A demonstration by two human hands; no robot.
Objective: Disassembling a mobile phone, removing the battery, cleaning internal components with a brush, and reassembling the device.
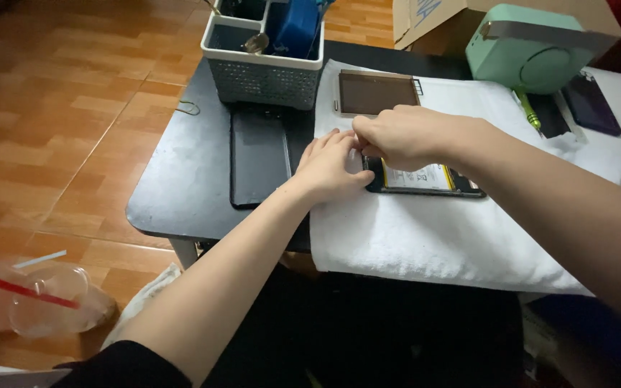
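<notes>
Leftmost, a plastic cup (52, 305) with a red straw lies on the floor, then a dark panel (260, 156) rests on the black table (174, 194) below a grey basket (264, 68). Both hands meet at the left end of the opened phone (425, 179) on the white towel (425, 237): left hand (332, 167) flat with fingers narrow, pressing; right hand (397, 136) pinching something too small to tell. A slip could likely tear an internal part; room is tight, with the green box (533, 47) and 1 screwdriver (527, 109) near the right.

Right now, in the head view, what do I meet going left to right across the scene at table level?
Plastic cup with red straw → black panel lying flat → left hand → right hand → opened phone on the white towel → green screwdriver → dark phone.
</notes>
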